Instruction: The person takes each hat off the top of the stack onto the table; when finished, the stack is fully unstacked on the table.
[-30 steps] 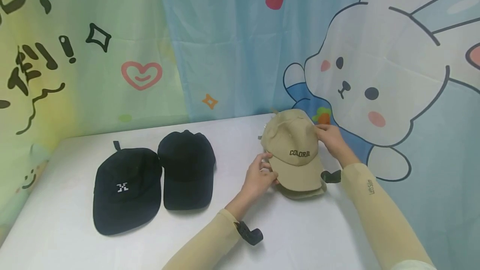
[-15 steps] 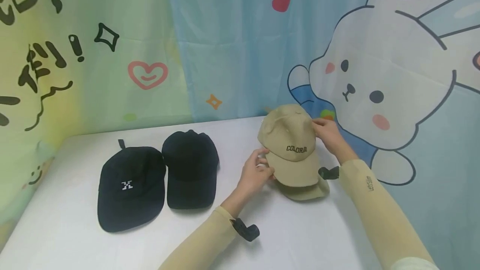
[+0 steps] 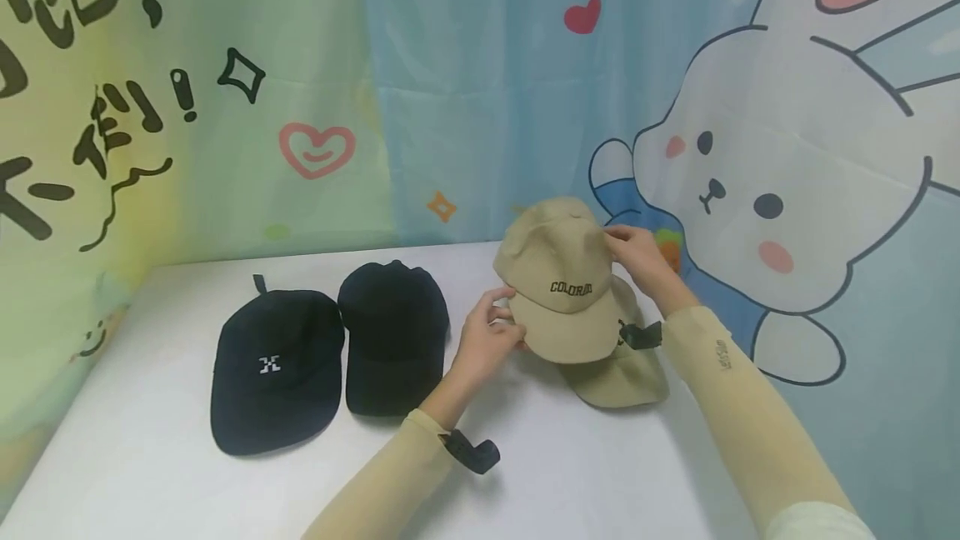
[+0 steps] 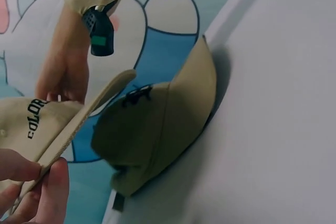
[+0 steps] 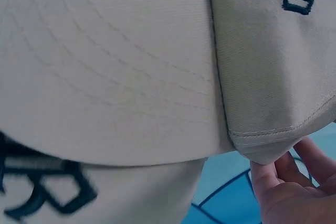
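Note:
A tan baseball cap with dark "COLORADO" lettering (image 3: 566, 273) is held above the table between both hands. My left hand (image 3: 483, 336) pinches the left edge of its brim, thumb above and fingers below in the left wrist view. At the right side of the crown, my right hand (image 3: 641, 261) grips the lower edge; its fingertips (image 5: 265, 174) show there in the right wrist view. Behind and below sits a second tan cap (image 3: 622, 377), partly covered in the head view. Dark embroidery marks its front (image 4: 137, 95) in the left wrist view.
Two black caps lie side by side on the left of the white table (image 3: 187, 490): one with a small white emblem (image 3: 281, 398), the other plain (image 3: 396, 348). A printed curtain (image 3: 480, 65) hangs behind the table's back edge.
Both hands have lifted the lettered tan cap off the other tan cap and carried it left. More of the lower cap now shows. The head view has shifted slightly.

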The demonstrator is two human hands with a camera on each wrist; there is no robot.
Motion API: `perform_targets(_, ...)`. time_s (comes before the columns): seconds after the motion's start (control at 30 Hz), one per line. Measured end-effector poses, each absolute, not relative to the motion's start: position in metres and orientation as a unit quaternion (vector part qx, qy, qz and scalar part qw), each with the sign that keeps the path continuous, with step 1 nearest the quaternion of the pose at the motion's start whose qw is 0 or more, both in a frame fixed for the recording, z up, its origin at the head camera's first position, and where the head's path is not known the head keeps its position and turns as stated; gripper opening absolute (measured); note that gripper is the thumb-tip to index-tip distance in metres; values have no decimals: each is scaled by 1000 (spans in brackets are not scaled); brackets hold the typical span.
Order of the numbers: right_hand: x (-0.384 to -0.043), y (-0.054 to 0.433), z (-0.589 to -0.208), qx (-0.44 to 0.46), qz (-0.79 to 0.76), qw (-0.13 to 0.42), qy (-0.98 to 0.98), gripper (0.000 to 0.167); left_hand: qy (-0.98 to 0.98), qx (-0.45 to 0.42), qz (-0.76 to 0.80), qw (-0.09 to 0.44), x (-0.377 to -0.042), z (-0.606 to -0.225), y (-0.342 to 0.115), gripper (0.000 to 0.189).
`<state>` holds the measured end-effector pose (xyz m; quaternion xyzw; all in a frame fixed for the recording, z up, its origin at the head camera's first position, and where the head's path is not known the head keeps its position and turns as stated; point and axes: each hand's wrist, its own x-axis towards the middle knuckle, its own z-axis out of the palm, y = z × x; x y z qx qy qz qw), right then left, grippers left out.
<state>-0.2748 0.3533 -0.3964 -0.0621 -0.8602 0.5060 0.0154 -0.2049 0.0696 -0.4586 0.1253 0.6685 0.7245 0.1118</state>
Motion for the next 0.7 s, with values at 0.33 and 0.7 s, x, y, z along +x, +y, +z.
perform_targets(0.33,-290,317,-393,-43,495,11,-868,62,679,116,722,67,-206,-450,37,58)
perform_targets(0.7,-304,284,-403,-35,519,0,-854,53,718,92,689,35,-208,-459,8,57)
